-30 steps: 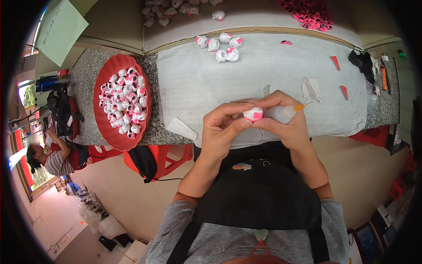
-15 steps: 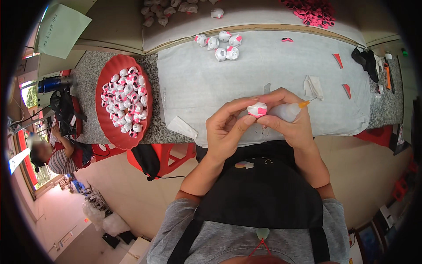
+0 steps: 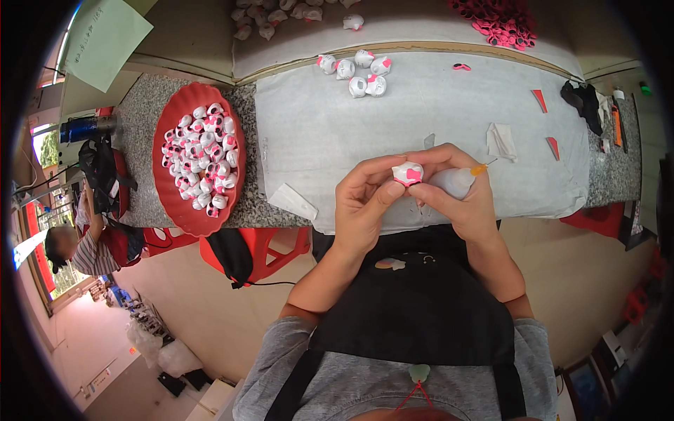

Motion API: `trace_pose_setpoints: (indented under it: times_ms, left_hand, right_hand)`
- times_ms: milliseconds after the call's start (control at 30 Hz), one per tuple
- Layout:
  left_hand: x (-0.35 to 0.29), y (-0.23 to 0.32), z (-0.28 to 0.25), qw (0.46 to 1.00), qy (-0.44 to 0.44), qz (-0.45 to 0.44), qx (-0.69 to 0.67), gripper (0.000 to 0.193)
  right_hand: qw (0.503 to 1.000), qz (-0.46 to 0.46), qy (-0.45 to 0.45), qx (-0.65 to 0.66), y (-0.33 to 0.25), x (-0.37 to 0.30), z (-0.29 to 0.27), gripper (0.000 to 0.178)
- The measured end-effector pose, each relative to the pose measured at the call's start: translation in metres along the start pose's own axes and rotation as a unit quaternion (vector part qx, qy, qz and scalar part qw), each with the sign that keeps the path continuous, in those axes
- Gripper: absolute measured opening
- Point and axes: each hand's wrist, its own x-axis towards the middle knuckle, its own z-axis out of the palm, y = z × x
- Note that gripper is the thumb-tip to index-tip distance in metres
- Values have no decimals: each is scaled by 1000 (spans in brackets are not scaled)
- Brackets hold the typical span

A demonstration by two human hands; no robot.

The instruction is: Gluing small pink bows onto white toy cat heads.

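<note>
White and pink, a small rounded piece (image 3: 407, 172) sits pinched between the left hand's (image 3: 361, 200) thumb below and its bent fingers above. From the four o'clock side, the right hand's (image 3: 467, 189) thumb tip presses the lower edge of this piece. The other right fingers curl around a translucent bottle (image 3: 455, 183), whose orange tip (image 3: 479, 170) carries a thin needle pointing toward two o'clock.

Measured from the hands, a crumpled white cloth (image 3: 500, 142) lies near at two o'clock, with two red slips (image 3: 539, 101) beyond it. A folded paper strip (image 3: 293, 202) rests between eight and nine. Six white-and-pink pieces (image 3: 344, 69) cluster at eleven, and one small pink part (image 3: 461, 67) lies toward one. All rest on a pale sheet (image 3: 302, 133), the strip reaching past its edge.

Farther out at nine stands a red scalloped tray (image 3: 163, 140), full of similar pieces. A black cloth (image 3: 583, 105) lies well apart at two, beside an orange-handled tool (image 3: 618, 126). On the shelf (image 3: 414, 28), a heap of pink parts (image 3: 495, 24) fills one o'clock, and more white pieces (image 3: 270, 15) gather toward eleven.
</note>
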Motion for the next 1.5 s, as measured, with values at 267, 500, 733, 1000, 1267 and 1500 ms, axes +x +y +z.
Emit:
trace_pose_setpoints:
  times_ms: [267,500,733,1000,1267,1500]
  left_hand:
    - [5,1,-2,999,16,-31,-28,25]
    - [8,4,-4,992,24,-65,-106,25]
    - [6,3,-4,992,33,-71,-96,26]
    - [6,2,-4,995,37,-43,-83,26]
    - [4,3,-2,995,48,-52,-66,26]
    - [2,1,0,993,50,-45,-93,28]
  right_hand:
    - [984,-22,58,-167,-18,-3,-20,28]
    - [791,-84,158,-585,-27,-14,-63,20]
    - [858,-316,83,-397,-16,6,4,21]
    - [852,-309,41,-420,-15,7,2,22]
    - [872,-288,70,-390,-6,3,13,19]
    - [871,-299,116,-372,-2,3,14,22]
